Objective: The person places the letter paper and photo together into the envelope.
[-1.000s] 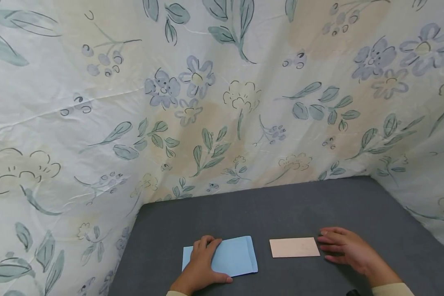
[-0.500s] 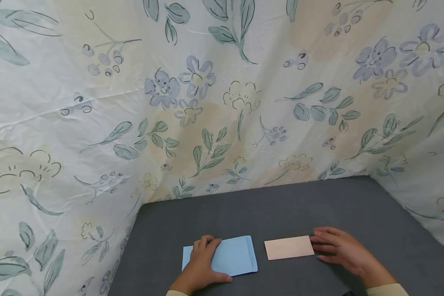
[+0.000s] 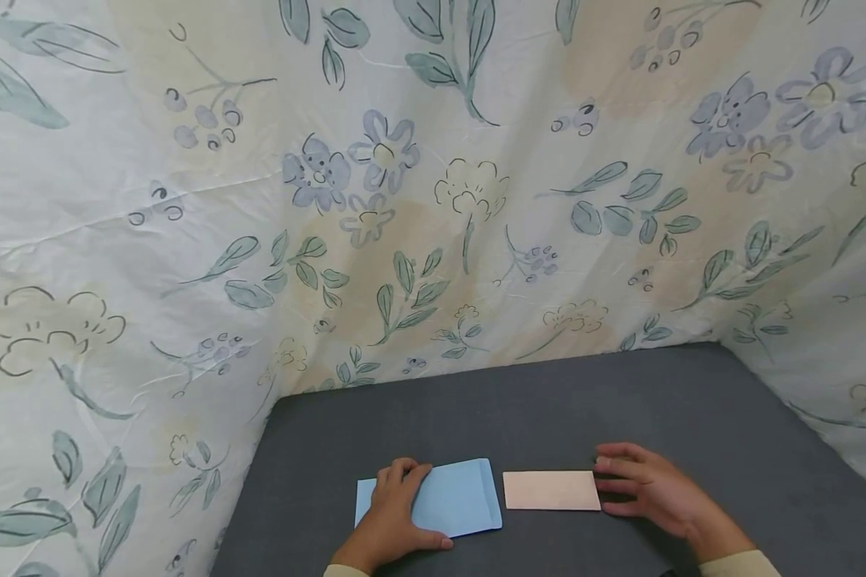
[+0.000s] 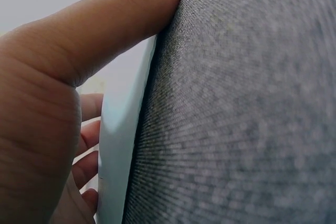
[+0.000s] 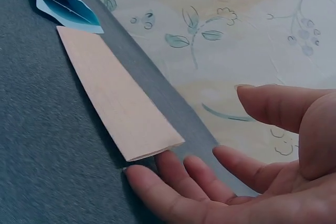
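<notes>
A light blue envelope (image 3: 456, 495) lies flat on the dark table. My left hand (image 3: 392, 514) grips it across its width, thumb at the near edge and fingers at the far edge. Seen from the right wrist, the envelope's mouth (image 5: 68, 10) gapes toward a pale pink folded paper (image 5: 115, 93). This paper is a flat rectangle just right of the envelope, a narrow gap between them in the head view. At its right end is my right hand (image 3: 649, 493), fingers extended and fingertips right at the short edge. The thumb stands apart from the paper.
The dark grey tabletop (image 3: 520, 409) reaches back to a floral cloth (image 3: 433, 200) hanging behind it. More of the same cloth rises along the left and right sides of the table.
The pink folded paper has slid left toward the envelope's open end, turning slightly on the way. My right hand has moved left along with it. The left hand and envelope have stayed in place.
</notes>
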`<state>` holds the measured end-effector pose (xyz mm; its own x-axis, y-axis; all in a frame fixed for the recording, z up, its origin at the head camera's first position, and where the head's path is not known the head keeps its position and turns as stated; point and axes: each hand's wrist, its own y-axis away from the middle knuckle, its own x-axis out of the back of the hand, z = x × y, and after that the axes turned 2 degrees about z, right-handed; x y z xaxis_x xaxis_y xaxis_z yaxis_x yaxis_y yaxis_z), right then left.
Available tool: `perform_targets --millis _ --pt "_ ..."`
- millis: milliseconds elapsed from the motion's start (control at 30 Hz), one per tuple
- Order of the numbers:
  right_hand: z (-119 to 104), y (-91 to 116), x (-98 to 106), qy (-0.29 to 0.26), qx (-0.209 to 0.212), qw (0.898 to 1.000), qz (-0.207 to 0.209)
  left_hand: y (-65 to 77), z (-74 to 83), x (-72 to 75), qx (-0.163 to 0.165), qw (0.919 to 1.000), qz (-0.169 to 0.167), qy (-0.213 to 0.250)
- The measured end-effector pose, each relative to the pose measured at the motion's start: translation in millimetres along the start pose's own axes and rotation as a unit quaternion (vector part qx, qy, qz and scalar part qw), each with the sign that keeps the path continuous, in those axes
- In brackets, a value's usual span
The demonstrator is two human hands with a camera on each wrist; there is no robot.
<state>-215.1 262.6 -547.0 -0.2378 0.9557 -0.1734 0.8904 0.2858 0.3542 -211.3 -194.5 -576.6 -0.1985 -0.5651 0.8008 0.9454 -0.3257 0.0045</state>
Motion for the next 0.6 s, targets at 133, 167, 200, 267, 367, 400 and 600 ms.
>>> perform_targets --millis 133,167,200,267,367,400,600 --pt "4.3 -3.0 -4.9 -0.015 0.0 1.0 -0.001 -0.7 1.0 -0.1 -0.003 1.0 0.002 -0.003" --pt "5.4 -3.7 -6.1 -0.018 0.002 1.0 -0.001 -0.6 0.8 -0.3 -0.003 1.0 0.003 -0.004" --pt "6.6 -4.7 -6.9 -0.021 0.004 1.0 0.0 -0.6 0.4 -0.7 -0.003 1.0 0.003 -0.006" --pt "8.5 -6.3 -9.3 -0.026 0.008 1.0 0.005 -0.7 -0.4 -1.5 -0.004 0.9999 0.004 -0.009" --pt "10.9 -7.9 -12.7 -0.033 0.016 0.999 0.006 -0.6 -1.7 -2.9 -0.003 0.9999 0.005 -0.011" --pt "11.8 -8.5 -13.5 -0.035 0.018 0.999 0.003 -0.4 -1.8 -3.2 -0.002 0.9999 0.005 -0.011" --pt "17.8 -11.6 -17.9 -0.035 0.028 0.999 -0.029 1.0 0.3 -3.2 0.001 1.0 0.005 -0.006"
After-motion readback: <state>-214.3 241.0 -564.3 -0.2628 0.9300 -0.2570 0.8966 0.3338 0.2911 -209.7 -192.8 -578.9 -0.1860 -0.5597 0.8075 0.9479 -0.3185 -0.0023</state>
